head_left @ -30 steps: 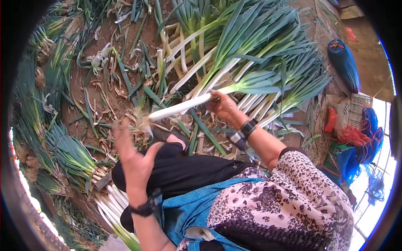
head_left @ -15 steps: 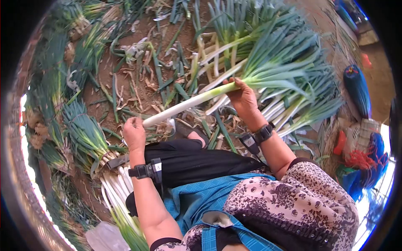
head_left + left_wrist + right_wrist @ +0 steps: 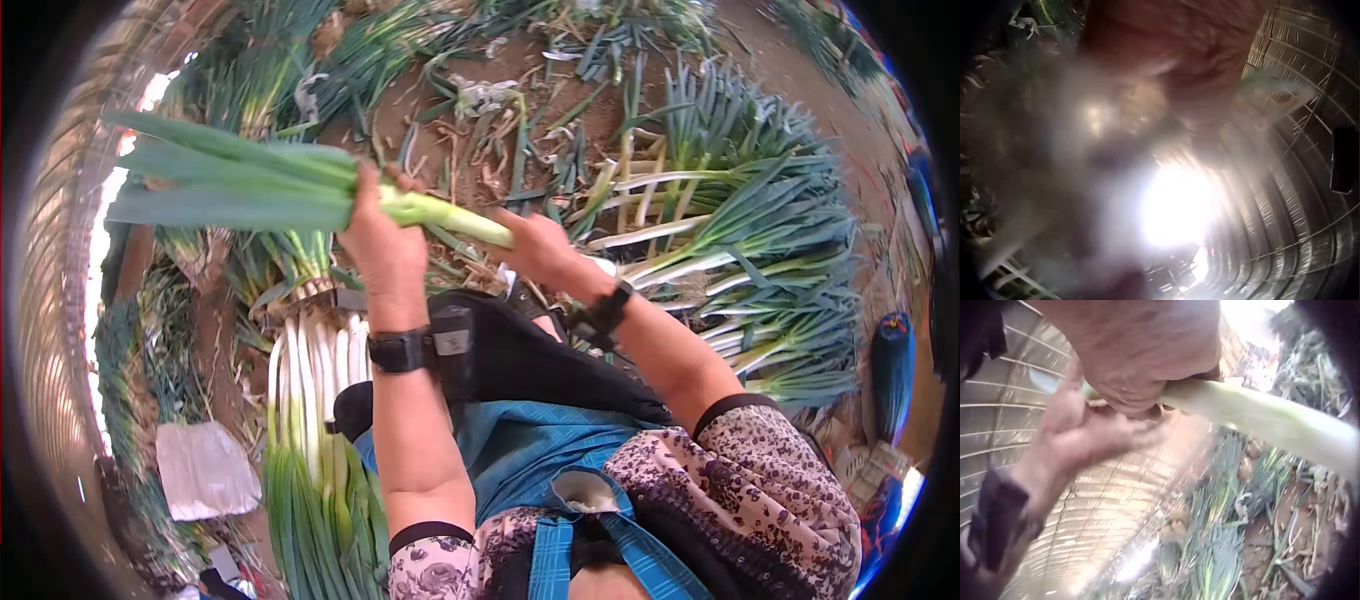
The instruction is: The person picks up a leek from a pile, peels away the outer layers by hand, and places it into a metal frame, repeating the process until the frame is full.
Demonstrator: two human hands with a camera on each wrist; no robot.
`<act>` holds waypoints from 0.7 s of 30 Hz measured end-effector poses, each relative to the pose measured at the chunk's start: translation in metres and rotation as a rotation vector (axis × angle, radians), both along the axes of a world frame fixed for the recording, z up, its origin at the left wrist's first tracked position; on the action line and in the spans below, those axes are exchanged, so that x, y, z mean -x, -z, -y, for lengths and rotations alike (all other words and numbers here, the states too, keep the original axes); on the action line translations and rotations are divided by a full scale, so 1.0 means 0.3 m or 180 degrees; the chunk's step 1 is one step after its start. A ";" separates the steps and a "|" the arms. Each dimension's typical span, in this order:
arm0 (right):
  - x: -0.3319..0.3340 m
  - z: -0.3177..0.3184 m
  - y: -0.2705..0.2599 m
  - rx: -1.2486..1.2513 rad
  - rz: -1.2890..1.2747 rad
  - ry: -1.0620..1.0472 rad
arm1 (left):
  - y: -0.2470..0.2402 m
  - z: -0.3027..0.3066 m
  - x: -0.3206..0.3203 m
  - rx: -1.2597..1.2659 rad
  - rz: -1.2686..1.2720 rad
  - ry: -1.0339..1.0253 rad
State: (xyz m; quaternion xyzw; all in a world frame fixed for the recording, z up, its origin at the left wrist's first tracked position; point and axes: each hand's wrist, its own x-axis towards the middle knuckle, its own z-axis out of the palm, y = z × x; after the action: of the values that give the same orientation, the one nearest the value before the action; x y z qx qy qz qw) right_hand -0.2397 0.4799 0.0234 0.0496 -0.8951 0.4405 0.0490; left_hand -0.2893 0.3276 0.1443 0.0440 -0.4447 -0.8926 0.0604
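A single leek [image 3: 430,210] is held up across the body, its green leaves [image 3: 240,185] fanning out to the left. Around the base of the leaves my left hand [image 3: 385,245] grips it, the fingers partly hidden behind the wrist and leaves. My right hand [image 3: 545,250] holds the pale stem a little to the right. In the right wrist view the right hand [image 3: 1154,356] is curled over the stem [image 3: 1272,422], with the left hand [image 3: 1079,434] close behind it. The left wrist view is heavily blurred and shows part of the left hand [image 3: 1179,37].
A big pile of leeks [image 3: 760,240] lies to the right on the soil. By the left knee lies a row of trimmed leeks [image 3: 320,370], with a white sheet [image 3: 207,470] beside it. Bundles of leeks [image 3: 290,255] stretch along the left, and leaf scraps [image 3: 490,100] litter the ground.
The leek has swung round: its leaves pointed right and now point left. My left hand has gone from the root end to the leaf base. The head view has turned leftward.
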 end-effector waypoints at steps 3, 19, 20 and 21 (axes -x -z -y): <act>-0.144 -0.204 0.284 -0.0853 0.0239 0.0089 | 0.040 0.218 -0.017 -0.0467 0.0110 -0.0264; -0.240 0.142 -0.118 -0.0460 -0.1846 -0.0579 | 0.062 0.323 -0.280 -0.0956 -0.0603 -0.0371; -0.237 0.152 -0.117 -0.0468 -0.1890 -0.0619 | 0.052 0.328 -0.294 -0.0865 -0.0624 -0.0449; -0.234 0.160 -0.116 -0.0478 -0.1935 -0.0673 | 0.047 0.341 -0.308 -0.0779 -0.0645 -0.0540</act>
State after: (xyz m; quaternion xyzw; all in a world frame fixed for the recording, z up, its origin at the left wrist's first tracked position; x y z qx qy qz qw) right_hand -0.1694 0.4320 0.0583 0.2748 -0.8593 0.3410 0.2640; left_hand -0.1969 0.2253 0.1301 -0.0019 -0.3190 -0.9316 0.1741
